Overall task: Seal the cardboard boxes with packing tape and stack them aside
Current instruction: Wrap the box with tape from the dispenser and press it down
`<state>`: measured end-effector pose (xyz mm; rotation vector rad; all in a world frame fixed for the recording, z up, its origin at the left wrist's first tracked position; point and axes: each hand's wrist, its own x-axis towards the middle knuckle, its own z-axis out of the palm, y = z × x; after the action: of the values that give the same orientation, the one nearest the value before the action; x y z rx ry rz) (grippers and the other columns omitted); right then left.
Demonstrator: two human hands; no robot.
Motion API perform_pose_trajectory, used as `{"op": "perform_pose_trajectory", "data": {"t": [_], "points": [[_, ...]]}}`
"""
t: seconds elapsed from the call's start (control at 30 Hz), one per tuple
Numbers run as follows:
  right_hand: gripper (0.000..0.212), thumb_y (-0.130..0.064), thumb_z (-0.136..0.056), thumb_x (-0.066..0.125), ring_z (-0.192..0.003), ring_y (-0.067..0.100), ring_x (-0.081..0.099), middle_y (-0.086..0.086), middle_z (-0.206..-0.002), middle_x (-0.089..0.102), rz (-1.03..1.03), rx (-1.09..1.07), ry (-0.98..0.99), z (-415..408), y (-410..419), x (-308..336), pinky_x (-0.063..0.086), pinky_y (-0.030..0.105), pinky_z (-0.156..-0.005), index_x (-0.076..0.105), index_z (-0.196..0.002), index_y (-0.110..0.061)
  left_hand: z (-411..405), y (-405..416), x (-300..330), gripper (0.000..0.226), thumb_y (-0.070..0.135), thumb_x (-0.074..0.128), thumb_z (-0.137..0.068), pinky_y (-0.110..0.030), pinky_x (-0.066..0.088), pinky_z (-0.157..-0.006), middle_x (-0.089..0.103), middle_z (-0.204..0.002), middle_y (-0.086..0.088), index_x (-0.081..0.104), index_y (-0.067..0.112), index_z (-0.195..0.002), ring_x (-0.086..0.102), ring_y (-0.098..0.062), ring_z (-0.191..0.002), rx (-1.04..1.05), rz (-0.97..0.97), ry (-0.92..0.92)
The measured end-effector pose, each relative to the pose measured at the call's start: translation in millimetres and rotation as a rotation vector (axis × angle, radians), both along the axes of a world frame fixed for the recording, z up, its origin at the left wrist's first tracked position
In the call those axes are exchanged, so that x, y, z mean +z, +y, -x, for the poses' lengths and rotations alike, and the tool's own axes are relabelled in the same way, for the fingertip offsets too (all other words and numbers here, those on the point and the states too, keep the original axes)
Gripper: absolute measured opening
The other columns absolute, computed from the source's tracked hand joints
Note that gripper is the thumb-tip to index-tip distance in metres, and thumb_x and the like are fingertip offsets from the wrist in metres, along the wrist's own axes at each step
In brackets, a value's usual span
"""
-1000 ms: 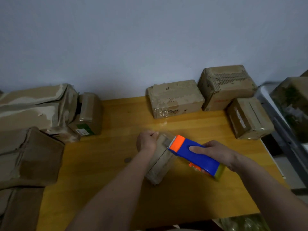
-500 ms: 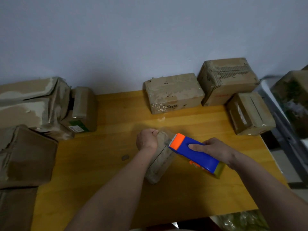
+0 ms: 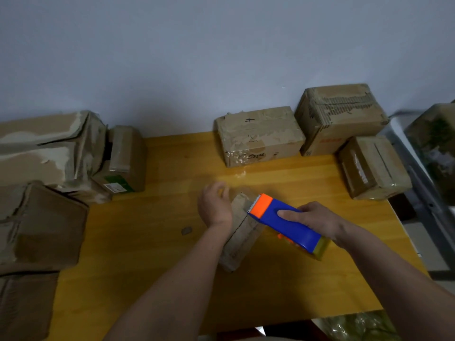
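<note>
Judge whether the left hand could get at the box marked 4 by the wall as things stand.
Probably yes. The left hand is at the small box, and only bare table lies between it and the box marked 4.

Head cam, fwd-down, close over table [image 3: 152, 242]

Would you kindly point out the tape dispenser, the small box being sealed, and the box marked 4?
tape dispenser [image 3: 285, 221]: head view, on its blue body.
small box [image 3: 240, 238]: head view, on its top face.
box marked 4 [image 3: 261, 137]: head view, on its front face.
</note>
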<state>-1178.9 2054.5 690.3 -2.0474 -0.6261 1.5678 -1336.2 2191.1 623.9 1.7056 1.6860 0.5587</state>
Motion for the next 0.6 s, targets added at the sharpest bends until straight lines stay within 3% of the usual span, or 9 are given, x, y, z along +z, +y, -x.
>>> {"op": "perform_pose_trajectory", "data": {"t": [0.07, 0.2, 0.33, 0.4, 0.47, 0.6], "points": [[0.053, -0.047, -0.078, 0.071, -0.077, 0.027, 0.071, 0.013, -0.087, 0.074, -0.001, 0.003, 0.000, 1, 0, 0, 0.057, 0.039, -0.076, 0.066, -0.103, -0.001, 0, -7, -4, 0.013, 0.024, 0.066, -0.090, -0.030, 0.043, -0.080, 0.068, -0.103, 0.002, 0.075, 0.022, -0.099, 0.055, -0.020, -0.102, -0.141, -0.044, 0.005], [0.054, -0.050, -0.078, 0.070, -0.083, 0.029, 0.071, 0.011, -0.089, 0.075, -0.005, 0.019, -0.006, -1, -3, 0, 0.056, 0.042, -0.082, 0.067, -0.104, -0.003, 2, -11, -5, 0.016, 0.030, 0.065, -0.092, -0.028, 0.047, -0.072, 0.074, -0.100, 0.005, 0.077, 0.023, -0.099, 0.059, -0.011, -0.083, -0.160, 0.137, -0.036], [0.049, -0.046, -0.081, 0.067, -0.072, 0.023, 0.071, 0.013, -0.087, 0.075, -0.013, -0.019, 0.051, -2, -5, 4, 0.058, 0.031, -0.067, 0.067, -0.101, -0.002, -1, -2, -4, 0.020, 0.038, 0.060, -0.094, -0.027, 0.044, -0.065, 0.071, -0.086, 0.005, 0.077, 0.027, -0.092, 0.058, -0.015, -0.075, -0.149, 0.241, 0.053], [0.047, -0.045, -0.081, 0.067, -0.069, 0.021, 0.070, 0.013, -0.086, 0.075, -0.022, -0.020, 0.078, -1, -7, 6, 0.058, 0.029, -0.064, 0.068, -0.100, -0.001, -5, 2, -6, 0.025, 0.041, 0.057, -0.095, -0.032, 0.047, -0.079, 0.069, -0.082, 0.004, 0.076, 0.027, -0.085, 0.060, -0.020, -0.081, -0.131, 0.257, 0.111], [0.042, -0.044, -0.082, 0.067, -0.064, 0.016, 0.070, 0.008, -0.080, 0.075, -0.015, -0.004, 0.055, 0, -10, 5, 0.057, 0.025, -0.060, 0.068, -0.096, -0.004, -8, 5, -8, 0.027, 0.045, 0.057, -0.094, -0.039, 0.036, -0.099, 0.071, -0.093, 0.003, 0.074, 0.029, -0.082, 0.059, -0.023, -0.097, -0.115, 0.259, 0.156], [0.043, -0.045, -0.081, 0.068, -0.068, 0.016, 0.070, 0.006, -0.082, 0.075, 0.021, 0.027, 0.014, -6, -22, 6, 0.054, 0.022, -0.060, 0.068, -0.097, -0.005, -11, 3, -10, 0.028, 0.043, 0.060, -0.092, -0.039, 0.027, -0.098, 0.070, -0.094, 0.004, 0.063, 0.032, -0.066, 0.057, -0.023, -0.103, -0.051, 0.298, 0.147]]}}
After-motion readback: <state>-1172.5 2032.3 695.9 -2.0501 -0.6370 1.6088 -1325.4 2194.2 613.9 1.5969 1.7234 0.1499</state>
